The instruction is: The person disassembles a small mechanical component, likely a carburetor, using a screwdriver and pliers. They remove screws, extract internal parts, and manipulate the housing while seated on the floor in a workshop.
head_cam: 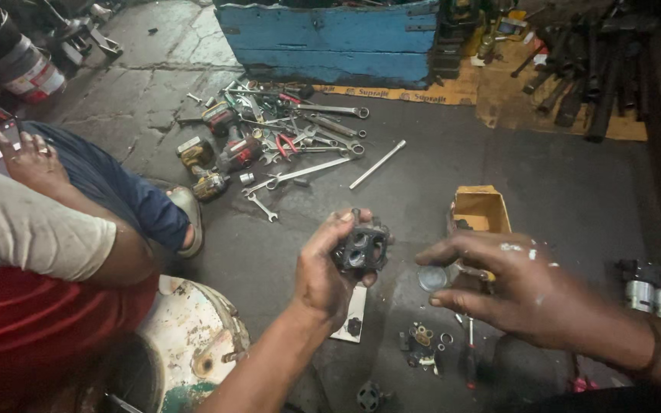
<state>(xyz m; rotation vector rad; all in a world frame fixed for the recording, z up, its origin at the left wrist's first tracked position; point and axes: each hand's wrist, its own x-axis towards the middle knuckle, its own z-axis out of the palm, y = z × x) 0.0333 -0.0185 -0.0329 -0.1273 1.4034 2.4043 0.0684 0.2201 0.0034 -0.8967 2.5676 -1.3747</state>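
The left hand grasps a black, greasy metal block with round bores; the right hand, released, should approach its bores squarely.

An open, tan cardboard box lies on the floor. Well beyond it, a flat yellow-brown cardboard sheet with dark print lies against the blue wooden crate.
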